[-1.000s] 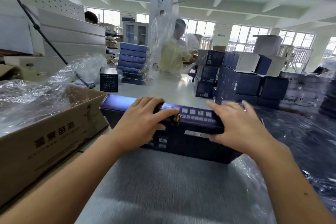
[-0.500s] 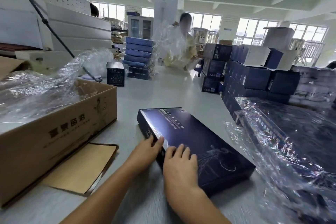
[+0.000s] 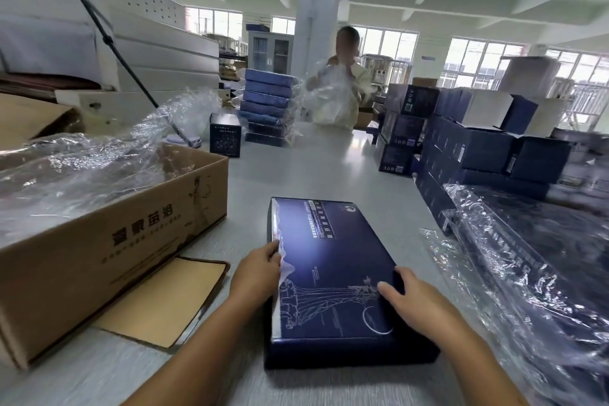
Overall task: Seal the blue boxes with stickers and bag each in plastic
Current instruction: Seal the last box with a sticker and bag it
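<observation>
A workshop packing table, seen from just behind the person working. One blue box lies flat on the grey worktop, lid up, with its long sides running away from the person, and it sits between their two hands.

The left hand is at the box's left long edge. Its fingers are held close together and laid against the seam where the lid meets the base. A pale, shiny patch shows just beyond the fingertips; it may be a clear sticker or only glare, and I cannot tell whether the fingers pinch anything. The right hand grips the opposite long edge, thumb on the lid and fingers curled over the side, steadying the box.

This looks like the sealing step: the box has no plastic on it.

Left of the left hand stands an open cardboard carton heaped with loose clear plastic. Right of the right hand lie boxes already in bags.

Next, the seal probably needs a firm rub along the seam. After that a bag must be fetched from the carton side and the box slid in end first.
</observation>
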